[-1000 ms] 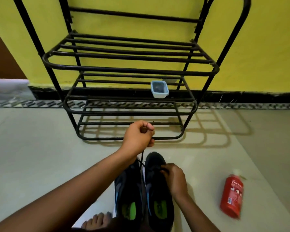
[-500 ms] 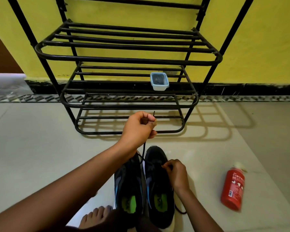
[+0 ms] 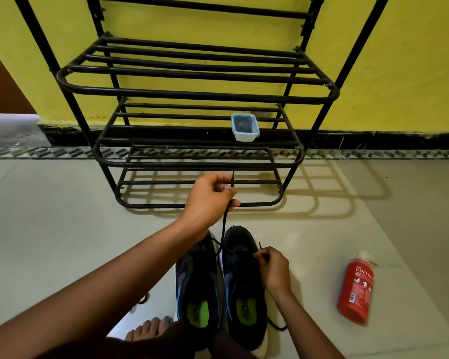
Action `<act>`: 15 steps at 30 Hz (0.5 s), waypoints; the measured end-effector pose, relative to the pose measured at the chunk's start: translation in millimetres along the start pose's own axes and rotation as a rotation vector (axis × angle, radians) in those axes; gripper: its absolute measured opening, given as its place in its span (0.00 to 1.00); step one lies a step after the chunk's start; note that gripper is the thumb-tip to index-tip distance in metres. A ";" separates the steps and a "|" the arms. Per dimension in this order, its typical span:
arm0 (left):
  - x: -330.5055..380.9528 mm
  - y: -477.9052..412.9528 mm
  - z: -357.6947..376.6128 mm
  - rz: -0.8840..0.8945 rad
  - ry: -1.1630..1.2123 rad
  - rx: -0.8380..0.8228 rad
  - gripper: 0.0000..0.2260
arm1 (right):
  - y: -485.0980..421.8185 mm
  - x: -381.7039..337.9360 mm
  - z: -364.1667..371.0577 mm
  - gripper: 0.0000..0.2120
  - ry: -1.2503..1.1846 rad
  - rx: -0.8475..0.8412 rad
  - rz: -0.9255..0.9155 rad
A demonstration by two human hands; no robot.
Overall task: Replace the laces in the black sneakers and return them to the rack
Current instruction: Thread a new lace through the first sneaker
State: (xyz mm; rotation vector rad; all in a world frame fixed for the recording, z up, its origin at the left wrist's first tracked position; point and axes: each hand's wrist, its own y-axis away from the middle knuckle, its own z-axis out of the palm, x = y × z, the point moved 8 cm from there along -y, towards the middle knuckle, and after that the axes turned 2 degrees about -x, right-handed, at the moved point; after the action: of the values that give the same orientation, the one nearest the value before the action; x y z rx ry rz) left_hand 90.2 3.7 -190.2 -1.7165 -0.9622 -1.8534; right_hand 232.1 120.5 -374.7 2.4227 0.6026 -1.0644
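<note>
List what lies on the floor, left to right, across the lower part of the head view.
Bare foot → left sneaker → right sneaker → red bottle, lying on its side.

Bare left forearm (image 3: 101,286), right forearm (image 3: 306,325), bare toes (image 3: 148,327)

red bottle (image 3: 356,291) lies on floor (image 3: 62,229); small tub (image 3: 245,126).

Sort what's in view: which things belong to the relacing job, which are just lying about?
Job: black lace, held by left hand and right hand; left sneaker; right sneaker; rack.
Lying about: red bottle; small container on the rack.
</note>
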 end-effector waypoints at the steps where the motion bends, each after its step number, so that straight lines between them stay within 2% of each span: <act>1: 1.7 0.9 0.3 0.005 -0.013 -0.009 0.07 | 0.9 -3.0 -2.9 0.06 -0.019 0.005 -0.009; 3: 7.1 2.9 -0.1 0.020 -0.038 -0.021 0.06 | 4.5 -13.9 -13.7 0.08 -0.127 0.044 -0.025; 6: 28.4 4.4 -1.2 0.120 -0.104 -0.021 0.05 | 10.6 -54.5 -41.8 0.14 -0.433 0.130 -0.078; 8: 54.1 6.5 -0.4 0.222 -0.168 -0.008 0.04 | 13.1 -98.9 -71.1 0.12 -0.602 0.174 -0.168; 11: 98.8 10.2 3.3 0.365 -0.197 0.007 0.05 | 16.1 -172.8 -113.7 0.06 -0.811 0.143 -0.291; 15: 149.8 14.0 4.0 0.464 -0.135 0.036 0.03 | 31.7 -251.6 -160.5 0.05 -0.874 0.131 -0.433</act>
State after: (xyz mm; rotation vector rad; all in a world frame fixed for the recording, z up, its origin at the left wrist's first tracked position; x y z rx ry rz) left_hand 82.5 18.3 -40.6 -1.8686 -0.5723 -1.4290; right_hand 187.8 126.4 -77.9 1.6616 0.7486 -2.1955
